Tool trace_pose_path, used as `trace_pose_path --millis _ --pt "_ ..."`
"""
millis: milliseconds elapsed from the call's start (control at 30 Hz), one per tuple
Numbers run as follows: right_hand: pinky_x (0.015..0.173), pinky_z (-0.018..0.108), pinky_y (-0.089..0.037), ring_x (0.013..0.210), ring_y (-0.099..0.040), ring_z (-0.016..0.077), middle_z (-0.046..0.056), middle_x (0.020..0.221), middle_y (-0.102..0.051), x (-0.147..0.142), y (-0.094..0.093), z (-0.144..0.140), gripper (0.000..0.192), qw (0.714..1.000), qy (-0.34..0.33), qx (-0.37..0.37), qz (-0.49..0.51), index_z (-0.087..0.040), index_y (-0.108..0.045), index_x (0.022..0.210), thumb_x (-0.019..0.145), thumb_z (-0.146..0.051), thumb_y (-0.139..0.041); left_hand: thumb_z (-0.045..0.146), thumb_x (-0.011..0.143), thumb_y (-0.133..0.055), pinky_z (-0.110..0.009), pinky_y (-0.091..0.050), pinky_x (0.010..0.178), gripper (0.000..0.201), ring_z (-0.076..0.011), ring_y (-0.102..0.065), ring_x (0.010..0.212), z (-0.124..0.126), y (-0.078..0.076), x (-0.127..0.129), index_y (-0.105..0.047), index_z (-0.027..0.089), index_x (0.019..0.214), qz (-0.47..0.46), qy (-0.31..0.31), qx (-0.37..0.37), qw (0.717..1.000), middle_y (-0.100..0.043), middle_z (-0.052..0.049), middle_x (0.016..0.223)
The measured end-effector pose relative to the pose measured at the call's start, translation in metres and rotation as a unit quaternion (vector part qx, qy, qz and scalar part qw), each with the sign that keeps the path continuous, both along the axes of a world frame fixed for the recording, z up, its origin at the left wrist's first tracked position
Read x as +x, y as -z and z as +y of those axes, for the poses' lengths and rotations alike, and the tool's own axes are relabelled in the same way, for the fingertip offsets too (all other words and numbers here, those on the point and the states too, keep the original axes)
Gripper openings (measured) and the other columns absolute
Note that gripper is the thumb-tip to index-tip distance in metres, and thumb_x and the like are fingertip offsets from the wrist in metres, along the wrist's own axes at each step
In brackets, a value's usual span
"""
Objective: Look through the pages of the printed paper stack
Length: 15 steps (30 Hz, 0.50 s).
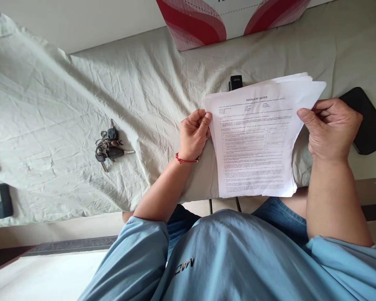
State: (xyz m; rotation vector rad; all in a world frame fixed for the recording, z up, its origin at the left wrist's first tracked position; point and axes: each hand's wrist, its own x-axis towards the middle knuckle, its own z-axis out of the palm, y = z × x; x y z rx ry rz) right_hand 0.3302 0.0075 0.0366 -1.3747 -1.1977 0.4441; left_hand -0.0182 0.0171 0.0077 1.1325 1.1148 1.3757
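A stack of printed paper sheets [253,142], headed "OVERLEAF NOTES", is held up in front of me, its lower edge near the table's front edge. My left hand [194,130] pinches the left side of the stack, thumb on top and fingers curled behind; a red string bracelet circles that wrist. On the upper right side, my right hand [332,125] grips the sheets between thumb and fingers. The edges are slightly fanned at the top right. Behind the top edge, a small black object [235,82] is partly hidden by the paper.
A bunch of keys [111,146] lies on the wrinkled cloth [156,96] covering the table. Far left is a small dark device [1,200]. A black phone-like slab [368,121] lies beyond my right hand. At the back stands a red and white box [203,25].
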Motion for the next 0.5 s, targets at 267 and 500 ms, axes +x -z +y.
trace_pose_path --millis 267,500 --pt "0.061 0.032 -0.044 0.064 -0.063 0.0138 0.001 0.079 -0.083 0.0007 0.0054 0.0062 0.055 0.998 0.008 0.064 -0.008 -0.023 -0.092 0.090 0.073 -0.069 -0.117 0.082 0.103 -0.091 -0.022 -0.033 0.042 0.062 -0.0053 -0.039 0.044 -0.0022 -0.0018 -0.0027 -0.077 0.024 0.089 0.007 0.019 -0.004 1.000 -0.042 0.008 0.057" --pt "0.058 0.031 -0.045 0.061 -0.063 0.0138 0.000 0.075 -0.081 -0.0030 0.0034 0.0061 0.057 0.998 0.017 0.064 -0.021 -0.023 -0.089 0.087 0.075 -0.073 -0.115 0.086 0.104 -0.088 -0.025 -0.035 0.043 0.060 -0.0072 -0.042 0.043 -0.0023 0.0044 -0.0035 -0.084 0.027 0.111 0.015 0.020 -0.008 1.000 -0.045 0.010 0.058"
